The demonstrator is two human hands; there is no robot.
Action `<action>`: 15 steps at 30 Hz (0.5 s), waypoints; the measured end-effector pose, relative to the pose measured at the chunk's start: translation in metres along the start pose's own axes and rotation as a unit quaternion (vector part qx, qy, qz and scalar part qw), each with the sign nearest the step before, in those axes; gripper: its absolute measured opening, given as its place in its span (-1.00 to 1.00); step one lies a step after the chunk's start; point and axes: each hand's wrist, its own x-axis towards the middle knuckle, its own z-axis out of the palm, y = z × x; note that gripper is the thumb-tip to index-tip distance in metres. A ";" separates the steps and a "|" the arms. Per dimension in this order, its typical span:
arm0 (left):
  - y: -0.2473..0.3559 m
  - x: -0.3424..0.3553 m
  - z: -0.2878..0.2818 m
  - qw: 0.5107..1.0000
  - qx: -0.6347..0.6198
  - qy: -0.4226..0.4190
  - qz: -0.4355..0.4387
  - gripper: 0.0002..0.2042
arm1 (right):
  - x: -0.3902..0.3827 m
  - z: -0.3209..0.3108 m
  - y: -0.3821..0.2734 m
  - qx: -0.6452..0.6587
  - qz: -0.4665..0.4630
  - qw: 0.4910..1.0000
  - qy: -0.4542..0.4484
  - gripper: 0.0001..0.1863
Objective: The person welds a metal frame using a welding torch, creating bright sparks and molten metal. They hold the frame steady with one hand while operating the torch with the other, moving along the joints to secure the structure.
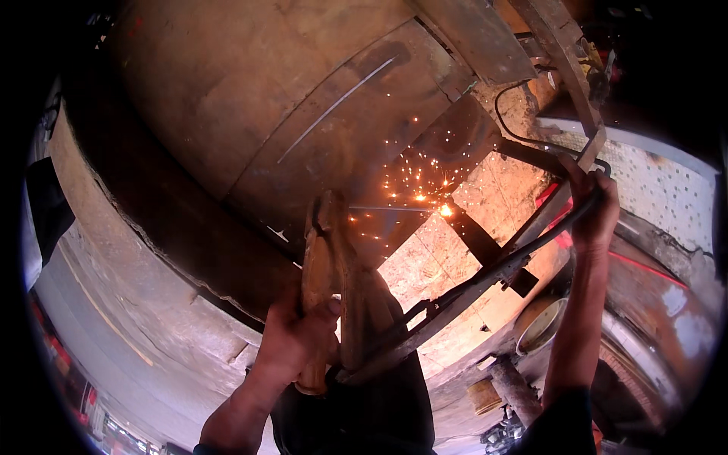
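Note:
My left hand (303, 334) is closed on a long, worn orange-brown piece (322, 258). A thin rod (387, 208) runs from behind its upper part to a bright arc point (445, 210), where orange sparks spray over a rusty steel plate (189, 91). What holds the rod is hidden. My right hand (591, 205) is closed around a dark bar or cable (551, 235) beside an angled steel frame member (516, 254). A loose pale rod (334, 110) lies on the plate above the sparks.
A tan patterned surface (425, 265) shows beneath the frame. A curved pale ledge (129, 280) bends along the left. At lower right are a round pan (538, 326), a metal cylinder (516, 390) and curved metal parts. A speckled pale panel (652, 182) stands at right.

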 end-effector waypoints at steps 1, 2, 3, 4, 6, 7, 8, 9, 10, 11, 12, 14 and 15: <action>0.001 -0.001 0.000 1.000 -0.022 0.006 0.013 -0.68 | -0.001 0.005 0.000 -0.008 0.002 1.000 0.001 -0.75; 0.002 -0.002 0.000 0.999 -0.044 0.012 0.027 -0.68 | -0.002 0.013 0.000 -0.017 0.004 1.000 0.002 -0.74; 0.003 -0.003 -0.001 0.997 -0.067 0.018 0.040 -0.67 | -0.003 0.018 -0.001 -0.025 0.006 1.000 0.003 -0.74; 0.004 -0.005 -0.004 0.997 -0.053 0.021 0.049 -0.67 | -0.001 0.015 0.000 -0.017 0.014 1.000 -0.012 -0.73; 0.006 -0.008 -0.012 0.997 -0.025 0.028 0.067 -0.66 | -0.002 0.019 0.000 -0.011 0.020 0.999 0.024 -0.73; 0.009 -0.010 -0.013 0.996 -0.044 0.023 0.072 -0.66 | -0.003 0.023 0.000 -0.009 0.024 0.999 0.042 -0.72; 0.015 -0.013 -0.013 0.995 -0.063 0.018 0.076 -0.66 | -0.003 0.023 0.001 -0.006 0.019 0.998 0.060 -0.73; 0.019 -0.015 -0.013 0.993 -0.082 0.013 0.080 -0.66 | -0.003 0.021 0.001 -0.014 0.019 0.998 0.055 -0.74; 0.020 -0.015 -0.017 0.995 -0.071 0.013 0.069 -0.66 | -0.002 0.019 0.002 -0.021 0.016 0.999 0.047 -0.76; 0.021 -0.015 -0.017 0.996 -0.063 0.010 0.062 -0.67 | -0.001 0.015 0.002 -0.029 0.014 0.999 0.039 -0.76; 0.021 -0.014 -0.017 0.997 -0.055 0.007 0.055 -0.67 | 0.000 0.007 0.004 -0.024 0.013 0.999 0.025 -0.77; 0.017 -0.011 -0.019 0.998 -0.036 0.003 0.042 -0.67 | -0.004 0.014 0.005 -0.031 0.020 0.999 0.025 -0.77; 0.012 -0.006 -0.018 0.999 -0.025 -0.002 0.038 -0.67 | -0.005 0.018 0.005 -0.034 0.023 0.999 0.025 -0.77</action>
